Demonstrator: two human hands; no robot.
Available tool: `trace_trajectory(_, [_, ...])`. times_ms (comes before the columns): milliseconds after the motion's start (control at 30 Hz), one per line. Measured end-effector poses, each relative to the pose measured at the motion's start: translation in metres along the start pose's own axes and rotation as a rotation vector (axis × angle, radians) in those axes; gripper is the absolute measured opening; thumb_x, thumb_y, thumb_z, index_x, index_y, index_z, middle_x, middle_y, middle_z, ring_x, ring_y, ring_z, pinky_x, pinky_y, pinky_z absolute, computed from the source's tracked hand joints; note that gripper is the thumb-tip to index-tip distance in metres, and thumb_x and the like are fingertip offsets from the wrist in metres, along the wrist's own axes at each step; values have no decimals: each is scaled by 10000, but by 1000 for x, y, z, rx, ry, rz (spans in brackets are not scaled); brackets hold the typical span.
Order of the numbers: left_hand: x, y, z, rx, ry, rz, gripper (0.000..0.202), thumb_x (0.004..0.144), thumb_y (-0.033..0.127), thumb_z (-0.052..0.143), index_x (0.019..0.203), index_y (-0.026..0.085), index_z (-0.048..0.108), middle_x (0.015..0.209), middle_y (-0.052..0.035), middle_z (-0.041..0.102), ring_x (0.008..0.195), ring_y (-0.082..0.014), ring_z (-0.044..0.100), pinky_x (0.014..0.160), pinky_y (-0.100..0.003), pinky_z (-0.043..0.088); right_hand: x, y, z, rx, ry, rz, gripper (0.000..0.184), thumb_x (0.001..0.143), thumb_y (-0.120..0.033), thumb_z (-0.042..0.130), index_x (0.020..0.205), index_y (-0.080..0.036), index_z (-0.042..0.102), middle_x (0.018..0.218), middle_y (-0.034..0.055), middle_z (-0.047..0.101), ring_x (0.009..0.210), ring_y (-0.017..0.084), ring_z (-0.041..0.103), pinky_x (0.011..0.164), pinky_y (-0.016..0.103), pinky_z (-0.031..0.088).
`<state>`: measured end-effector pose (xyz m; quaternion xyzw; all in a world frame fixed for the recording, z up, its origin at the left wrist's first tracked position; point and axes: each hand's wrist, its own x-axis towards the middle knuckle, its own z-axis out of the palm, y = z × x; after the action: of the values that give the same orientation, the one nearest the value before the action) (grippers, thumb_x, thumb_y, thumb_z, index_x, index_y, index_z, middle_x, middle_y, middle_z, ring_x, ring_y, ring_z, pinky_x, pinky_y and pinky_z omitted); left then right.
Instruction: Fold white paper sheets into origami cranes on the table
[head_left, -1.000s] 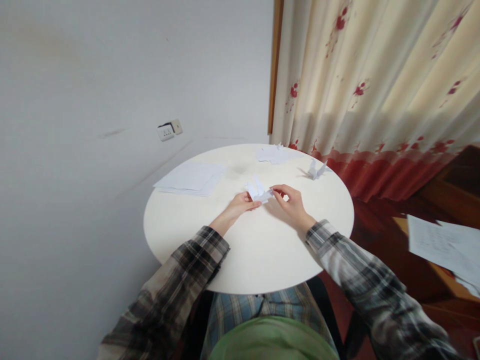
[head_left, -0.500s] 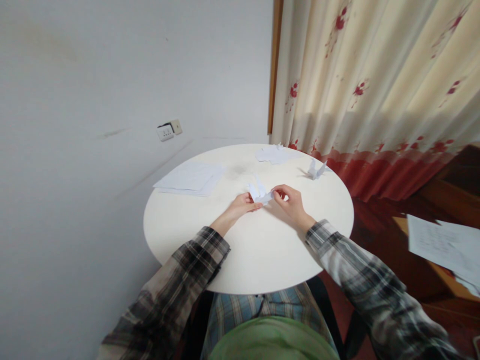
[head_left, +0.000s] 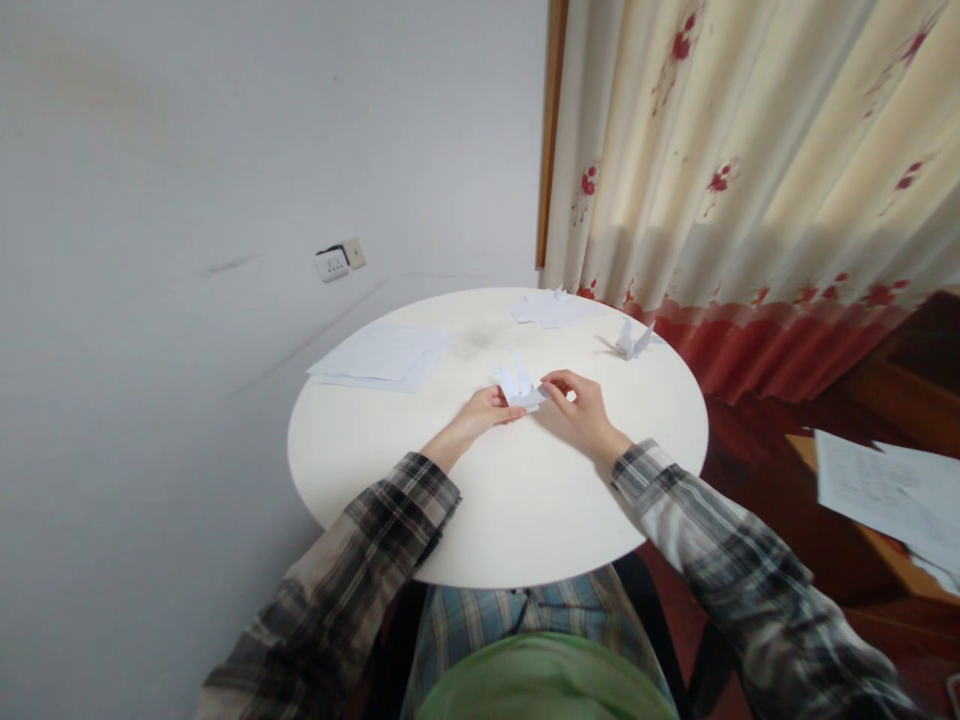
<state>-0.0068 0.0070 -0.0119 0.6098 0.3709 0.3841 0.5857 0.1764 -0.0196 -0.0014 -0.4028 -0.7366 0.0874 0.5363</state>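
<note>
Between my hands, just above the white round table [head_left: 517, 540], is a piece of folded white paper [head_left: 523, 393] with pointed parts sticking up. My left hand [head_left: 484, 413] pinches its left end, thumb in front and fingers behind. With thumb and forefinger, my right hand [head_left: 582, 401] grips the right tip of the same paper. The fingertips cover both of its ends. Farther right stands a finished-looking paper crane [head_left: 633, 339], apart from my hands.
A stack of white paper [head_left: 382, 357] lies at the table's left. Smaller papers [head_left: 551, 308] lie at the far edge, a little folded piece on them. A wall with a socket [head_left: 331, 264] is left; a curtain [head_left: 735, 180] hangs right. Written sheets [head_left: 877, 490] rest on a box at right.
My right fingers have shifted very slightly left on the paper's tip, and the folded paper has turned a little. My left hand keeps its place.
</note>
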Motion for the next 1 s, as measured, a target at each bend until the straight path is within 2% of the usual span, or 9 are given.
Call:
trace_trajectory(300, [-2, 3, 1, 51, -65, 20, 363, 537, 303, 750, 795, 101, 593, 677, -21, 585, 550, -72, 464, 532, -210, 350, -1, 3, -1, -20, -2, -56, 206, 835, -308, 474, 820, -184, 638, 762, 39, 653, 625, 124, 548, 617, 255, 448])
trace_trajectory(667, [-2, 4, 3, 46, -60, 28, 371, 528, 290, 755, 802, 101, 592, 694, -28, 598, 560, -73, 479, 533, -209, 366, -2, 2, -2, -66, 55, -55, 212, 833, -305, 480, 783, -190, 651, 708, 31, 651, 607, 129, 546, 602, 257, 440])
trace_trajectory(800, [-2, 4, 3, 23, -16, 18, 435, 508, 278, 768, 863, 102, 588, 771, -54, 634, 618, -95, 532, 581, -219, 403, -1, 2, -2, -66, 49, -38, 219, 829, -320, 483, 782, -193, 655, 712, 29, 653, 611, 132, 552, 602, 261, 442])
trace_trajectory(900, [0, 3, 2, -21, 14, 34, 509, 498, 271, 775, 931, 99, 570, 869, -80, 646, 710, -120, 575, 667, -243, 432, 0, 1, -3, -45, 42, -30, 237, 857, -308, 435, 876, -197, 644, 783, 38, 655, 679, 141, 576, 658, 271, 455])
trace_trajectory(1000, [2, 2, 1, -47, 58, 78, 542, 484, 263, 780, 950, 103, 556, 911, -87, 646, 764, -135, 589, 729, -264, 439, 1, 6, -2, -65, 90, -36, 244, 869, -265, 398, 981, -209, 608, 865, 54, 638, 789, 162, 579, 741, 302, 460])
